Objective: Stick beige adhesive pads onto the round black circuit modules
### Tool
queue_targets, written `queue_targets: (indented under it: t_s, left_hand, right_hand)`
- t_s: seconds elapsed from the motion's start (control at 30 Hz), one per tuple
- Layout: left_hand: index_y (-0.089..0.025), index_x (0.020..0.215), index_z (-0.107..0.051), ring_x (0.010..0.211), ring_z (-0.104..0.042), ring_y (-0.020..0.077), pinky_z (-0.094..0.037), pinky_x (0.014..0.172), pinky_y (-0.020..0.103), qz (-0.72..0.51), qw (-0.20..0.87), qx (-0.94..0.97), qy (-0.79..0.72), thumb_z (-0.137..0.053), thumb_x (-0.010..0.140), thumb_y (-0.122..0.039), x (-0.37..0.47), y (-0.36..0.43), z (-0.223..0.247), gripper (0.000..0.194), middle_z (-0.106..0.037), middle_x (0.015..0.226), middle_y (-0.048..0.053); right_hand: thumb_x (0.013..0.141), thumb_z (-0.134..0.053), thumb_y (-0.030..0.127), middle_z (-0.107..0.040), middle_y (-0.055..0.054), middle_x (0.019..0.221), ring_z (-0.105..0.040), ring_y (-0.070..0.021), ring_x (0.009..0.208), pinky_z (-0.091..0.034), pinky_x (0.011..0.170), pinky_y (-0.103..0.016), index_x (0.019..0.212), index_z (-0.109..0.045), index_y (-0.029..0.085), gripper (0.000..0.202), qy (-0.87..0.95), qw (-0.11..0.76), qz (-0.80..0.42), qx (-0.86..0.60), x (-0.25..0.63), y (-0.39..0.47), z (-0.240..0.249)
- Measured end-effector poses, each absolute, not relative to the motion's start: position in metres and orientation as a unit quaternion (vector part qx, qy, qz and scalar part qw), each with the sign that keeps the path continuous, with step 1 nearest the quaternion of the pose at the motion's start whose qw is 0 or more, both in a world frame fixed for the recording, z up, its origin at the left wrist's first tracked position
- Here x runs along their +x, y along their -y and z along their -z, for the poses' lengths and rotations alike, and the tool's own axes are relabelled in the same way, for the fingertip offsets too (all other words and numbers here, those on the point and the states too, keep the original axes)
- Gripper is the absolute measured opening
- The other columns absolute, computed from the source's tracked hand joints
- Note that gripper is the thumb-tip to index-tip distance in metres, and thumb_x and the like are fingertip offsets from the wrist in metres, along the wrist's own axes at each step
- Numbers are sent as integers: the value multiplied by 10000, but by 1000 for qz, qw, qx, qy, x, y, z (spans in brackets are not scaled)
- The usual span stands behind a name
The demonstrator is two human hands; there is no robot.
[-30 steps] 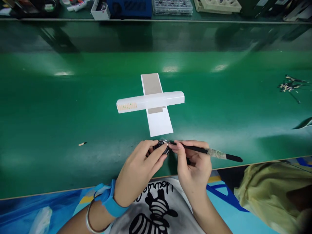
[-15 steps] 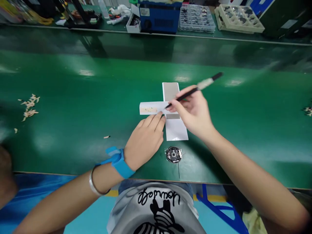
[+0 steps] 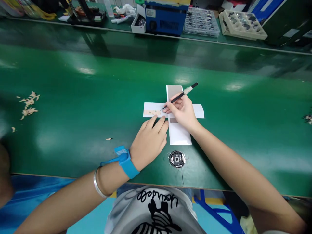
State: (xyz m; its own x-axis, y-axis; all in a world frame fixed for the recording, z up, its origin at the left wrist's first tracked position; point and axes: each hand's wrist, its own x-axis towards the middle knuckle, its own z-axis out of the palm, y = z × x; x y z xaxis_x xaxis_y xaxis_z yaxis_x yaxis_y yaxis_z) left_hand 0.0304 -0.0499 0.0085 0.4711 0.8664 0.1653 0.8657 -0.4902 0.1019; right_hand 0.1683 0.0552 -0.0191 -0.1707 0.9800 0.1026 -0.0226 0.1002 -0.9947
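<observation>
A white strip (image 3: pixel 198 111) with small tan pieces on its left part lies crosswise over an upright white sheet (image 3: pixel 180 135) that has grey areas. My right hand (image 3: pixel 181 110) is closed around black tweezers (image 3: pixel 177 97), their tip touching or just above the strip near the tan pieces. Spread flat, my left hand (image 3: pixel 149 139) rests palm down with its fingertips at the strip's lower edge, holding nothing. Below the sheet lies a round black device (image 3: pixel 177 159) with a thin wire running down from it.
Tan scraps (image 3: pixel 29 105) are scattered at the left of the green table (image 3: pixel 73 130), with one small scrap (image 3: pixel 109 139) nearer my left hand. The back shelf holds a blue box (image 3: pixel 164 19) and part trays (image 3: pixel 201 22). Another person's arm (image 3: pixel 5 175) shows at the far left.
The tweezers and my right hand have moved left and down relative to the strip. The strip's right part now shows beyond my hand. The whole view has shifted slightly.
</observation>
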Motion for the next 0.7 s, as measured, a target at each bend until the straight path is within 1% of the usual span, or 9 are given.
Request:
queue_targets:
  t_s: [0.13, 0.27, 0.37, 0.43, 0.5, 0.53, 0.6, 0.7]
  left_hand:
    - [-68, 1281, -543, 1297, -473, 356, -479, 976, 489, -99, 3, 858, -504, -482, 928, -168, 31, 47, -7, 372, -553, 1380, 163]
    - [-84, 1280, -542, 1304, -464, 356, -480, 978, 515, -108, 34, 854, -508, -463, 930, -166, 26, 48, -12, 368, -543, 1390, 160]
    - [-88, 1366, -460, 1360, -403, 330, -422, 1069, 526, -147, 97, 846, -504, -455, 911, -147, 23, 66, -22, 459, -453, 1462, 170]
    - [-124, 1437, -365, 1368, -400, 291, -408, 1108, 486, -180, 168, 836, -490, -495, 883, -155, 24, 86, -28, 570, -424, 1480, 153]
    - [-183, 1471, -303, 1328, -451, 262, -463, 1073, 437, -195, 236, 824, -476, -548, 866, -178, 28, 106, -27, 653, -461, 1452, 122]
    - [-204, 1475, -294, 1311, -469, 257, -486, 1048, 427, -199, 255, 819, -475, -563, 870, -187, 31, 114, -24, 663, -482, 1434, 112]
    - [-237, 1458, -323, 1273, -496, 251, -513, 1002, 426, -214, 260, 807, -486, -556, 903, -199, 38, 124, -17, 604, -540, 1374, 91]
    - [-257, 1383, -424, 1173, -544, 239, -533, 933, 414, -256, 229, 784, -518, -554, 932, -218, 48, 127, -5, 471, -627, 1221, 64]
  right_hand:
    - [758, -731, 259, -634, 69, 627, -702, -141, 559, -598, 546, -280, 849, -462, 236, 285, 540, 482, -546, -422, 167, -57, 11]
    - [781, -735, 236, -664, 68, 654, -692, -122, 554, -606, 574, -273, 839, -474, 242, 268, 513, 525, -525, -431, 182, -36, -17]
    - [782, -740, 228, -700, 44, 705, -705, -130, 575, -612, 570, -269, 861, -526, 235, 228, 518, 564, -465, -445, 205, 11, -38]
    - [776, -752, 221, -716, 14, 744, -727, -149, 627, -627, 606, -276, 865, -574, 220, 199, 504, 574, -414, -496, 217, 51, -41]
    - [766, -766, 224, -714, 0, 758, -737, -161, 645, -633, 612, -278, 841, -604, 211, 179, 474, 570, -383, -550, 222, 88, -35]
    - [766, -769, 227, -708, -9, 766, -742, -168, 661, -638, 624, -281, 822, -621, 201, 159, 462, 565, -372, -573, 221, 102, -30]
    - [769, -768, 233, -691, -16, 776, -750, -181, 697, -644, 651, -289, 802, -641, 190, 139, 442, 565, -354, -600, 216, 123, -17]
    - [781, -757, 227, -673, -16, 798, -753, -184, 730, -646, 684, -290, 808, -656, 185, 112, 426, 579, -325, -614, 206, 134, -2]
